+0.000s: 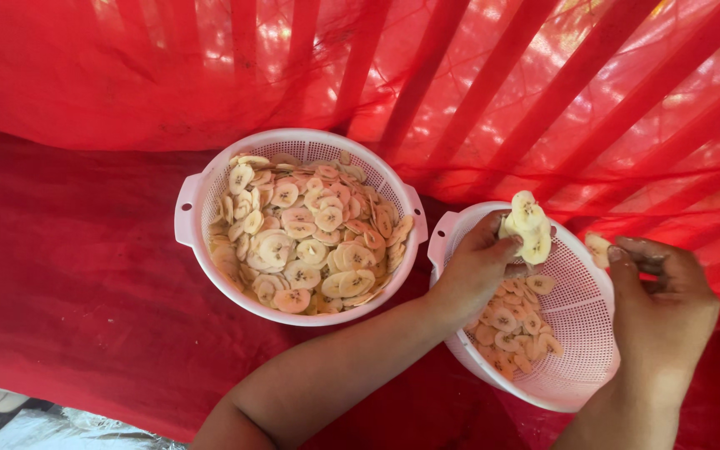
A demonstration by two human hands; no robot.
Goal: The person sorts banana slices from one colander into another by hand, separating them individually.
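My left hand (478, 265) is raised over the right-hand white plastic colander (587, 357) and pinches a small stack of pale banana slices (528, 227). My right hand (660, 308) hovers at that colander's right rim and holds a single banana slice (598, 247) between its fingertips. A thin layer of slices (512, 327) lies in the bottom of this colander. To the left stands a second white colander (196, 202), heaped with many banana slices (306, 233).
Both colanders sit on red netting (68, 275) that covers the surface and rises behind as a mesh wall (493, 75) with slats behind it. A silvery sheet (52, 429) shows at the bottom left corner.
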